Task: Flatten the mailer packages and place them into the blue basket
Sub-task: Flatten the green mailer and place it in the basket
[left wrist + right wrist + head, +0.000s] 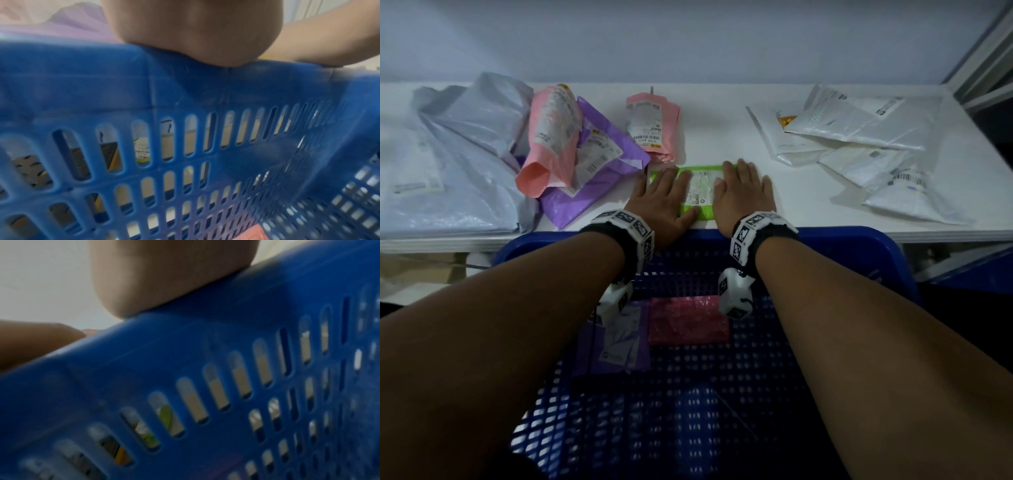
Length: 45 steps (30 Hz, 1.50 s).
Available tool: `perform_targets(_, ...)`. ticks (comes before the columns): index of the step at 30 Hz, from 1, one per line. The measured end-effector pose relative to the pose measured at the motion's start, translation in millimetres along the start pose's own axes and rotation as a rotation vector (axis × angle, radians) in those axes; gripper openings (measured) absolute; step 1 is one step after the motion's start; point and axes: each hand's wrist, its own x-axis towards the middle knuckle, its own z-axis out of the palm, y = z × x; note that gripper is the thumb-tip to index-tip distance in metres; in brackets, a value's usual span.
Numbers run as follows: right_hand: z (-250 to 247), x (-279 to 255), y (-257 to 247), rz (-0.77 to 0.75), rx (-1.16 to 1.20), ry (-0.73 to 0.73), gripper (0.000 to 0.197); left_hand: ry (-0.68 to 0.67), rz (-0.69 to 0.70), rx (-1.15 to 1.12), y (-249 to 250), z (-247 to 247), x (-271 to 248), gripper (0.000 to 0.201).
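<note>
1. White table (pixel 722 137) ran along a pale wall, with the blue basket (pixel 859 246) just in front of its near edge.
2. On the table near that edge lay the green mailer (pixel 700 186), flat, its white label facing up.
3. The left hand (pixel 661 198) lay palm down on the green mailer's left part, fingers straight and spread, pressing it and gripping nothing.
4. The right hand (pixel 744 195) lay the same way on its right part, fingers straight, pressing it down.
5. Both wrists carried bands with black-and-white markers and hung over the basket's far rim.
6. From the left wrist view, the heel of the left hand (pixel 197 30) touched the basket's rim (pixel 102 65); the fingers were hidden there.
7. From the right wrist view, the heel of the right hand (pixel 170 277) sat on the rim (pixel 226 331) too, in a blurred picture.
8. Inside the basket lay a purple mailer (pixel 613 342) and, just to its right, a red mailer (pixel 688 320), both flat on the bottom.
9. Left of the hands sat a loose pile: grey mailers (pixel 458 164), a pink mailer (pixel 551 137) on top of a purple one (pixel 599 178).
10. A second pink mailer (pixel 654 126) lay just behind the green one.
11. White mailers (pixel 859 144) overlapped in a heap on the table's right part, well apart from the hands.
</note>
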Motion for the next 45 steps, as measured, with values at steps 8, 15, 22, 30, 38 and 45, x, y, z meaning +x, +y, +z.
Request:
perform_targets(8, -5.8, -8.1, -4.3, 0.325, -0.096, 0.057, 0.059, 0.041, -0.002, -0.008, -0.8, 6.8, 1.7, 0.092)
perform_targets(15, -5.2, -11.1, -10.2, -0.2, -0.126, 0.201, 0.057, 0.039, -0.009, -0.02, -1.7, 7.8, 1.0, 0.089)
perform_targets(22, 2.6, 3.7, -2.9, -0.092, 0.001, 0.012, 0.058, 0.041, -0.01, -0.014, -1.1, 7.8, 2.1, 0.089)
perform_targets(30, -2.4, -4.3, -7.7, 0.143, -0.117, 0.201, 0.064, 0.061, -0.019, -0.029, -1.1, 7.6, 1.2, 0.086)
perform_targets(38, 3.6, 6.0, -7.7, -0.17, -0.021, 0.007, 0.056, 0.071, -0.008, -0.019, -1.6, 9.3, 1.7, 0.084)
perform_targets(45, -2.1, -0.2, -9.3, 0.155, -0.107, 0.162, 0.062, 0.062, -0.01, -0.018, -1.7, 8.3, 2.4, 0.085)
